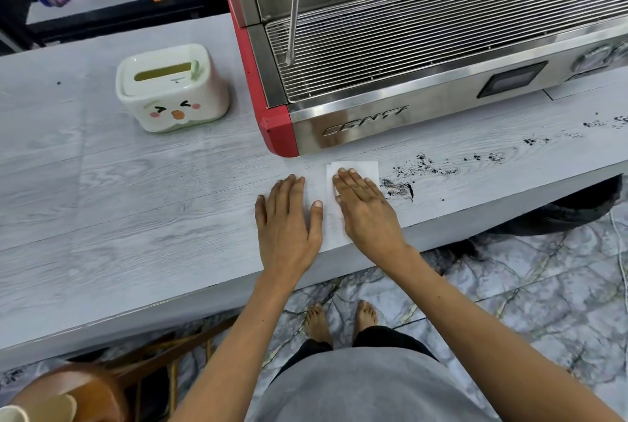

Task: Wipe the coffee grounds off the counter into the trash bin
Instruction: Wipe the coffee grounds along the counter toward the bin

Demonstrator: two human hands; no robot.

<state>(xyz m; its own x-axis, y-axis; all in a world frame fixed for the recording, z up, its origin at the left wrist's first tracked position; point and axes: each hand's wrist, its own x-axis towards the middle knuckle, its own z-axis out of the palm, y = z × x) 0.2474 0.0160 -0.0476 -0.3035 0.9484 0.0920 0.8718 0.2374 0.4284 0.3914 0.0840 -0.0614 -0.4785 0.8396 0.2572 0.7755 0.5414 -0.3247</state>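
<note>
Head view looks down on a pale grey wood-grain worktop (119,184) where both hands lie flat on a thin white paper tissue (353,170) spread near the front edge. The left hand (289,221) presses palm down on the tissue's left part, its fingers (292,184) stretched out straight and holding nothing. The right hand (367,207) rests palm down on the right part, fingers (350,180) likewise extended and flat, with the folded upper corner of the tissue showing just beyond the fingertips. Just to the right of the right hand sits a dark smear of black coffee grounds (401,189), and more grounds trail in scattered specks along the worktop toward the far right edge. Behind the hands stands a stainless steel espresso machine with red side panels (390,119), its wire drip grate and a steam wand visible above. To the left of the machine sits a white rounded tissue box with a cartoon duck face (171,88). Below the worktop's right end, a dark trash bin with a black liner (577,207) shows partly, on the marbled floor.
</note>
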